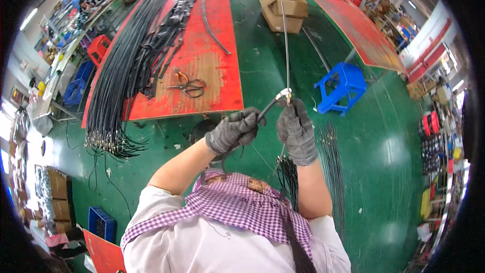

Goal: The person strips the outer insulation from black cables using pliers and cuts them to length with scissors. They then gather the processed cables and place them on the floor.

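Both hands wear dark grey gloves and are raised in front of my chest. My left hand (235,130) is closed round a short black cable (269,109), which slants up to a shiny metal fitting (284,92). My right hand (297,134) is closed just below that fitting, gripping a long thin grey rod (287,45) that stretches away past the fitting. Fingers hide how the cable, fitting and rod join. On the red table (225,83) lie black-handled scissors (192,88) and orange-handled pliers (181,76), beside a long bundle of black cables (126,65).
Metal-tipped cable ends (113,144) hang over the table's near edge. A blue stool (343,86) and an open cardboard box (283,7) stand on the green floor. More thin black cables (331,167) hang or lie to my right. Another red table (348,20) stands at far right.
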Demonstrator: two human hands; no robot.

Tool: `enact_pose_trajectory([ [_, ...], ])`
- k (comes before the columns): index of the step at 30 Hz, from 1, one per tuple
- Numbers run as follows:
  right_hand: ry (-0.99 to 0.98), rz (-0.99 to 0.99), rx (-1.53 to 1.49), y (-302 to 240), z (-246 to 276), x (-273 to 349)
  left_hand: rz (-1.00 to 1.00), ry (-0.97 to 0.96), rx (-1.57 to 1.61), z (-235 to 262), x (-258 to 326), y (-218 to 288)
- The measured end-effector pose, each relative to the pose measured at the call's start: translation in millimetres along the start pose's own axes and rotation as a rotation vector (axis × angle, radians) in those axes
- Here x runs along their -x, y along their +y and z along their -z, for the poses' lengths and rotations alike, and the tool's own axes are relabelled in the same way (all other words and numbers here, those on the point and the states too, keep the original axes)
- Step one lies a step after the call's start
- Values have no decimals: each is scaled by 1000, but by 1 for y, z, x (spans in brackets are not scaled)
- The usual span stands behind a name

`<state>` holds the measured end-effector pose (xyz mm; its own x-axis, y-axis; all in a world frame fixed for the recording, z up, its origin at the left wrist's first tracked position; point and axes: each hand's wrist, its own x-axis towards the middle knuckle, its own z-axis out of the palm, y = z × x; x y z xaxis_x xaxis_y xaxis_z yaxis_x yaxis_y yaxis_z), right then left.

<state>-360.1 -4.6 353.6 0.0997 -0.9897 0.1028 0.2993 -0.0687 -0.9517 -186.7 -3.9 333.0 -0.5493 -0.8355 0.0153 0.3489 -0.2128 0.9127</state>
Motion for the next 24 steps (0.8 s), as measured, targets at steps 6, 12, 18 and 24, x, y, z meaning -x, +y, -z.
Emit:
enact_pose_trajectory([
  [6,-63,-172,-246,-22,-7,2,37,-29,147,-10,-7,-10],
  [12,-292,-358,-353,-35,5,-3,45,-84,80,-17,-9,-29],
  [18,-365,-371,-93,-40,22,-11,34,-135,-1,-26,-13,-30],
  [24,-672,30,242,-44,33,-20,175,-347,67,-27,-8,-26],
])
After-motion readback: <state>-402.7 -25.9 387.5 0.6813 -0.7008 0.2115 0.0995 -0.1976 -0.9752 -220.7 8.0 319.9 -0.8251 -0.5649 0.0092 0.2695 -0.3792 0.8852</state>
